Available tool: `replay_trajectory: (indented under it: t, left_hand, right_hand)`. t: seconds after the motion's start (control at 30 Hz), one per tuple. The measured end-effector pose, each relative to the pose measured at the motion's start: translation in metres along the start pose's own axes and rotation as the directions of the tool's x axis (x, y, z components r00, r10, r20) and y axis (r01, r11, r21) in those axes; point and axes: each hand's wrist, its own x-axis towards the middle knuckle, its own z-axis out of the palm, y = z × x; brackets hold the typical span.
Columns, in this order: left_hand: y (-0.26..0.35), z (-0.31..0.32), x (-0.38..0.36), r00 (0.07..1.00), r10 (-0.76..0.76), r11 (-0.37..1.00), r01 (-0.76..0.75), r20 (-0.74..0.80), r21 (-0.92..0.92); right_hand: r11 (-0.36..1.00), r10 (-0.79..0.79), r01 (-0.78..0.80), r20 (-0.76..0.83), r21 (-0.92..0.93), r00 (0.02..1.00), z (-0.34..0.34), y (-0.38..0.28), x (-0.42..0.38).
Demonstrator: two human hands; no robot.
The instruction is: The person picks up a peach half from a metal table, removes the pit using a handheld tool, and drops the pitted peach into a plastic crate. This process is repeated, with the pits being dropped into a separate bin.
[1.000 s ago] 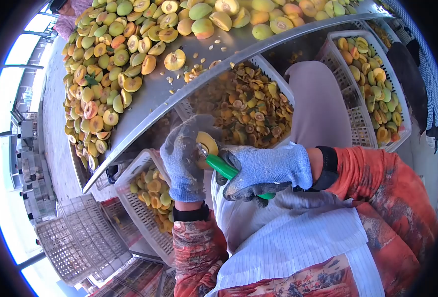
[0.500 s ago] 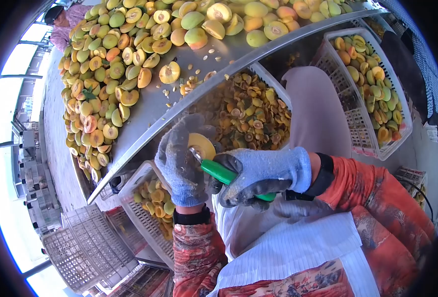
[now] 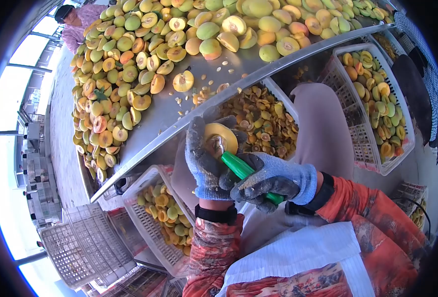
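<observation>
My gloved left hand [image 3: 202,163] holds an apricot half [image 3: 230,136], its cut face turned up toward me. In my right hand [image 3: 278,175], also gloved, is a pitting knife with a green handle [image 3: 240,167]. Its short metal tip sits in the brown hollow at the middle of the cut face; the very end of the blade is hidden there. Both hands are close together above my lap, just in front of the metal table edge [image 3: 258,74].
Halved apricots [image 3: 125,74] are heaped on the metal table. Below its edge lies a bin of scraps [image 3: 263,119]. Crates of halves stand at the left [image 3: 167,213] and right [image 3: 377,104]. Stacked crates [image 3: 93,242] are lower left. Another person [image 3: 75,24] is at the far left.
My left hand has tilted the apricot half more toward me, and the knife tip is now in its hollow. The whole view has shifted slightly, with the hands further right.
</observation>
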Motion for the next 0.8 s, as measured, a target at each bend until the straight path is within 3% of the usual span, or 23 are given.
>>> replay_trajectory:
  t: [0.07,0.13,0.2,0.3,0.33,0.37,0.4,0.43,0.47,0.5,0.6,0.63,0.67,0.7,0.73,0.77,0.8]
  left_hand:
    - [-0.003,-0.008,0.006,1.0,-0.027,0.999,0.027,-0.008,-0.021]
    - [-0.007,-0.011,0.011,0.998,-0.034,0.998,0.031,-0.045,-0.061]
    - [-0.005,-0.015,0.012,0.986,-0.141,0.985,0.13,-0.09,-0.117]
    - [-0.008,-0.034,0.019,0.988,-0.117,0.979,0.098,-0.098,-0.177]
    - [-0.002,-0.046,0.025,0.981,-0.129,0.983,0.108,-0.142,-0.148]
    - [0.006,-0.055,0.028,0.967,-0.161,0.973,0.122,-0.195,-0.196]
    - [0.011,-0.052,0.024,0.976,-0.122,0.971,0.08,-0.179,-0.226]
    - [0.016,-0.046,0.017,0.982,-0.088,0.966,0.044,-0.165,-0.254]
    - [0.023,-0.043,0.012,0.992,0.016,0.994,-0.029,-0.122,-0.108]
    - [0.022,-0.043,0.007,0.993,0.017,0.994,-0.03,-0.121,-0.108]
    - [0.022,-0.039,0.016,0.985,0.054,0.977,-0.086,-0.163,-0.197]
    - [0.019,-0.042,0.01,0.989,0.038,0.973,-0.069,-0.142,-0.219]
    - [0.015,-0.043,0.008,0.994,0.026,0.969,-0.052,-0.107,-0.242]
    - [0.014,-0.041,0.01,0.998,0.03,0.962,-0.045,-0.061,-0.268]
    - [0.011,-0.039,0.009,0.998,0.024,0.962,-0.037,-0.051,-0.272]
    - [0.006,-0.037,0.006,0.997,0.072,0.974,-0.062,0.039,-0.22]
    - [0.001,-0.035,0.003,0.985,0.113,0.981,-0.09,0.127,-0.171]
  right_hand:
    - [0.993,-0.068,0.066,-0.021,-0.094,0.997,0.004,-0.003,0.003]
    - [0.931,-0.035,-0.047,-0.214,-0.363,0.976,0.014,-0.013,0.002]
    - [0.898,-0.04,-0.077,-0.254,-0.433,0.966,0.023,-0.019,-0.001]
    - [0.845,-0.108,-0.053,-0.266,-0.532,0.958,0.018,-0.009,-0.004]
    - [0.546,-0.423,0.18,-0.083,-0.818,0.902,0.017,-0.006,-0.005]
    - [0.108,-0.619,0.34,0.205,-0.934,0.758,0.017,-0.005,-0.006]
    - [0.155,-0.67,0.166,0.02,-0.974,0.742,0.03,-0.01,-0.015]
    - [0.149,-0.67,0.169,0.026,-0.974,0.742,0.014,-0.012,-0.011]
    - [-0.032,-0.669,-0.114,-0.063,-0.993,0.741,-0.016,-0.011,0.0]
    - [-0.206,-0.686,-0.387,-0.15,-0.899,0.712,-0.039,-0.007,0.004]
    - [-0.224,-0.639,-0.436,-0.207,-0.871,0.741,-0.063,-0.003,0.006]
    - [-0.212,-0.627,-0.446,-0.229,-0.87,0.745,-0.059,0.004,0.005]
    - [0.2,-0.571,-0.257,-0.325,-0.946,0.753,-0.053,0.007,0.009]
    - [0.568,-0.501,-0.03,-0.375,-0.822,0.78,-0.043,0.002,0.017]
    - [0.805,-0.434,0.131,-0.426,-0.578,0.794,-0.031,0.004,0.021]
    - [0.801,-0.443,0.131,-0.431,-0.584,0.786,-0.023,0.003,0.026]
    - [0.885,-0.393,0.228,-0.391,-0.405,0.832,-0.017,0.002,0.03]
